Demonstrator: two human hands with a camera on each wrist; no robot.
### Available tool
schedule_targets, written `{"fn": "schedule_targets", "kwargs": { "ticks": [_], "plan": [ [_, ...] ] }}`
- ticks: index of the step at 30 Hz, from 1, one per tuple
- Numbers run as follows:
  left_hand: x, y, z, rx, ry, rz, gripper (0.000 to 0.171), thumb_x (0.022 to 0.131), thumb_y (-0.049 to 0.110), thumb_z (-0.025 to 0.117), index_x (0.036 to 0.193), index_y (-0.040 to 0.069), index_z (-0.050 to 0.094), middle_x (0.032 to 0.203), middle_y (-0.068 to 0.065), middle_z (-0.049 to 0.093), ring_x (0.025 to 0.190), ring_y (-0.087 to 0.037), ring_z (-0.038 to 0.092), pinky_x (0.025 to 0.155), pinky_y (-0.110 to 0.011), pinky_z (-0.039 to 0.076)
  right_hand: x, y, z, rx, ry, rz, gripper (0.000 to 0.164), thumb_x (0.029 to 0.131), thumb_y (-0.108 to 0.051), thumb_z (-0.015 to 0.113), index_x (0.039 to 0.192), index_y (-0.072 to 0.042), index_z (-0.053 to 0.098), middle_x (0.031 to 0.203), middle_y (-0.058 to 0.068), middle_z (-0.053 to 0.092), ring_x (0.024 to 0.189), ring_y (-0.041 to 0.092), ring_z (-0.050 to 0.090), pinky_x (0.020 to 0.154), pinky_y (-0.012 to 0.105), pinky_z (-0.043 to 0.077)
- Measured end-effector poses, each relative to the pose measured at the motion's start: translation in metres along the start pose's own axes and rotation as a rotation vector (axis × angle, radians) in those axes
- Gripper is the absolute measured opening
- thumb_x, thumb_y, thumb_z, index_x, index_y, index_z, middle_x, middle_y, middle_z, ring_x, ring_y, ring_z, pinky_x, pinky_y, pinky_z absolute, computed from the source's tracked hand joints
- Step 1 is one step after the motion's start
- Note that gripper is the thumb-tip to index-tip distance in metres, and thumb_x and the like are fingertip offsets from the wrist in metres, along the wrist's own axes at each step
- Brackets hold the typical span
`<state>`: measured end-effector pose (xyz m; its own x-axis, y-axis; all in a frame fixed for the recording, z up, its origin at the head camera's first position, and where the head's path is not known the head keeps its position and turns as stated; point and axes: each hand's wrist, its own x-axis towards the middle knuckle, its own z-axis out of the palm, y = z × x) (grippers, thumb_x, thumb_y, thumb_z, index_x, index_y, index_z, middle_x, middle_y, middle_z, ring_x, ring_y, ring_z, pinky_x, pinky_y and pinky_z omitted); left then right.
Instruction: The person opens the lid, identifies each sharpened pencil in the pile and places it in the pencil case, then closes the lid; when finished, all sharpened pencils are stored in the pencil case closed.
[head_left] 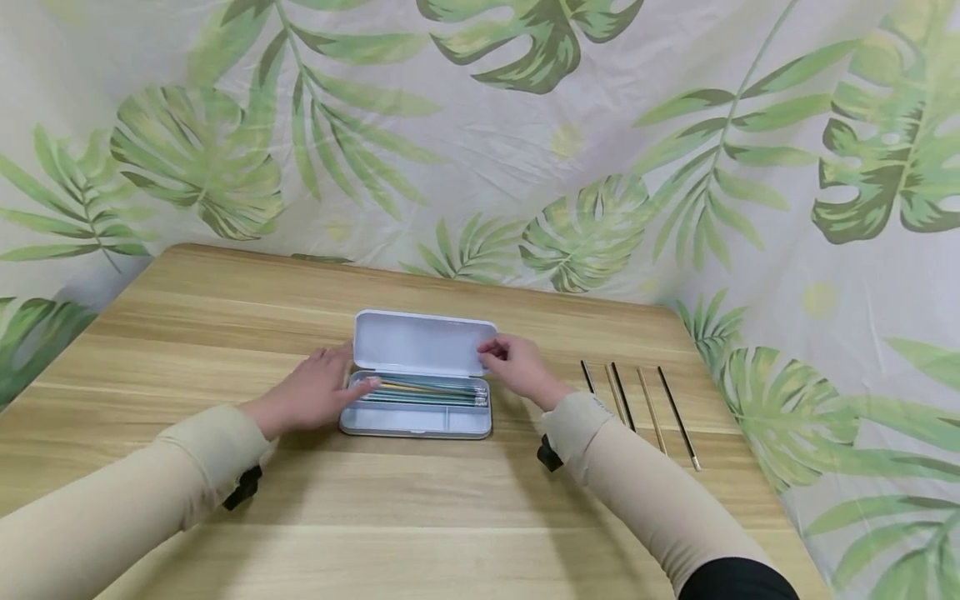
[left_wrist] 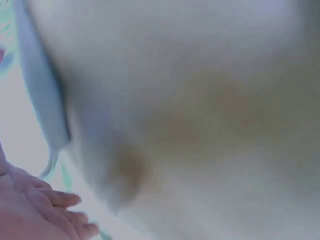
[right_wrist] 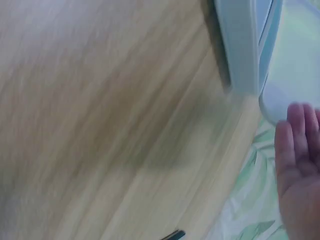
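A light grey-blue pencil case (head_left: 405, 419) lies on the table with its lid (head_left: 420, 343) raised at the back. Several pencils (head_left: 427, 388), mostly green with a yellow one among them, lie in its rear compartment. My left hand (head_left: 311, 392) is at the case's left side, its thumb stretched over the pencils' left ends. Loosely bent fingers of my right hand (head_left: 517, 365) are at the lid's right edge; in the right wrist view this hand (right_wrist: 302, 175) appears in front of the lid (right_wrist: 295, 65). Whether they touch it, I cannot tell.
To the right of the case, several black and wood-coloured pencils (head_left: 677, 417) lie apart on the wooden table (head_left: 420, 517), some partly hidden by the right sleeve. A leaf-patterned cloth (head_left: 480, 158) hangs behind the table's back edge.
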<state>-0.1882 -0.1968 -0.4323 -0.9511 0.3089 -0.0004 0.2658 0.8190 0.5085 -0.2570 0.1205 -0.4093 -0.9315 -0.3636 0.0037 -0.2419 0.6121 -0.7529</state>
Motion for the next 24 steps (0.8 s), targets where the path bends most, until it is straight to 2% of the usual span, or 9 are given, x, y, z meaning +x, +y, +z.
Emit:
{"fn": "schedule_targets", "kwargs": {
  "ticks": [3, 4, 6, 8, 10, 14, 18, 21, 24],
  "plan": [
    [0.012, 0.003, -0.015, -0.145, 0.011, -0.05, 0.092, 0.109, 0.054, 0.042, 0.154, -0.02, 0.013, 0.136, -0.045, 0.049, 0.123, -0.057, 0.054, 0.105, -0.065, 0.041, 0.002, 0.003, -0.004, 0.089, 0.108, 0.083, 0.015, 0.099, -0.013, 0.061, 0.106, -0.001, 0.068, 0.09, 0.007, 0.067, 0.084, 0.022, 0.063, 0.072, 0.029, 0.051],
    [0.015, 0.005, -0.019, -0.181, 0.012, -0.074, 0.093, 0.109, 0.055, 0.039, 0.155, -0.019, 0.008, 0.134, -0.045, 0.051, 0.117, -0.054, 0.058, 0.101, -0.063, 0.045, 0.003, 0.003, -0.004, 0.129, 0.134, 0.107, 0.018, 0.1, -0.015, 0.061, 0.109, -0.001, 0.066, 0.093, 0.008, 0.066, 0.087, 0.026, 0.065, 0.074, 0.031, 0.053],
    [0.021, 0.01, -0.027, -0.228, 0.011, -0.115, 0.092, 0.11, 0.056, 0.036, 0.156, -0.017, 0.004, 0.141, -0.044, 0.046, 0.12, -0.052, 0.058, 0.1, -0.063, 0.045, 0.004, 0.0, -0.005, 0.209, 0.163, 0.146, 0.026, 0.102, -0.02, 0.06, 0.12, -0.001, 0.062, 0.102, 0.012, 0.064, 0.095, 0.032, 0.066, 0.08, 0.038, 0.057],
    [0.027, 0.014, -0.032, -0.253, 0.025, -0.121, 0.089, 0.11, 0.055, 0.036, 0.157, -0.016, 0.008, 0.136, -0.042, 0.051, 0.114, -0.048, 0.062, 0.096, -0.06, 0.049, 0.007, -0.003, -0.004, 0.286, 0.17, 0.167, 0.036, 0.105, -0.024, 0.058, 0.133, -0.001, 0.059, 0.114, 0.015, 0.063, 0.105, 0.035, 0.066, 0.089, 0.045, 0.057],
    [0.032, 0.018, -0.035, -0.25, 0.047, -0.115, 0.084, 0.111, 0.051, 0.037, 0.155, -0.017, 0.019, 0.133, -0.04, 0.054, 0.115, -0.045, 0.061, 0.097, -0.059, 0.048, 0.009, -0.007, -0.004, 0.334, 0.163, 0.186, 0.041, 0.108, -0.026, 0.056, 0.141, -0.001, 0.057, 0.123, 0.017, 0.063, 0.11, 0.034, 0.065, 0.095, 0.05, 0.054],
    [0.037, 0.021, -0.04, -0.212, 0.094, -0.092, 0.069, 0.111, 0.043, 0.041, 0.144, -0.018, 0.041, 0.127, -0.036, 0.059, 0.117, -0.046, 0.059, 0.098, -0.059, 0.046, 0.014, -0.011, -0.004, 0.336, 0.146, 0.198, 0.036, 0.11, -0.024, 0.054, 0.133, 0.001, 0.065, 0.12, 0.017, 0.065, 0.106, 0.029, 0.066, 0.096, 0.048, 0.054],
    [0.039, 0.022, -0.042, -0.184, 0.135, -0.079, 0.054, 0.111, 0.036, 0.044, 0.128, -0.015, 0.052, 0.106, -0.027, 0.064, 0.098, -0.039, 0.062, 0.085, -0.052, 0.05, 0.013, -0.011, -0.008, 0.275, 0.119, 0.124, 0.029, 0.109, -0.018, 0.056, 0.125, 0.004, 0.066, 0.113, 0.018, 0.065, 0.104, 0.032, 0.066, 0.095, 0.048, 0.055],
    [0.036, 0.022, -0.042, -0.176, 0.152, -0.064, 0.041, 0.111, 0.033, 0.045, 0.11, -0.007, 0.055, 0.089, -0.015, 0.059, 0.082, -0.03, 0.057, 0.072, -0.044, 0.047, 0.008, -0.007, -0.014, 0.188, 0.063, 0.007, 0.026, 0.109, -0.015, 0.056, 0.122, 0.005, 0.066, 0.113, 0.018, 0.067, 0.106, 0.033, 0.066, 0.094, 0.046, 0.056],
    [0.03, 0.02, -0.042, -0.177, 0.146, -0.015, 0.032, 0.11, 0.03, 0.05, 0.098, 0.001, 0.055, 0.084, -0.01, 0.058, 0.078, -0.025, 0.057, 0.068, -0.04, 0.046, 0.001, -0.001, -0.021, 0.061, -0.013, -0.136, 0.025, 0.108, -0.013, 0.056, 0.122, 0.004, 0.067, 0.114, 0.016, 0.069, 0.105, 0.031, 0.068, 0.091, 0.04, 0.057]
  ]
}}
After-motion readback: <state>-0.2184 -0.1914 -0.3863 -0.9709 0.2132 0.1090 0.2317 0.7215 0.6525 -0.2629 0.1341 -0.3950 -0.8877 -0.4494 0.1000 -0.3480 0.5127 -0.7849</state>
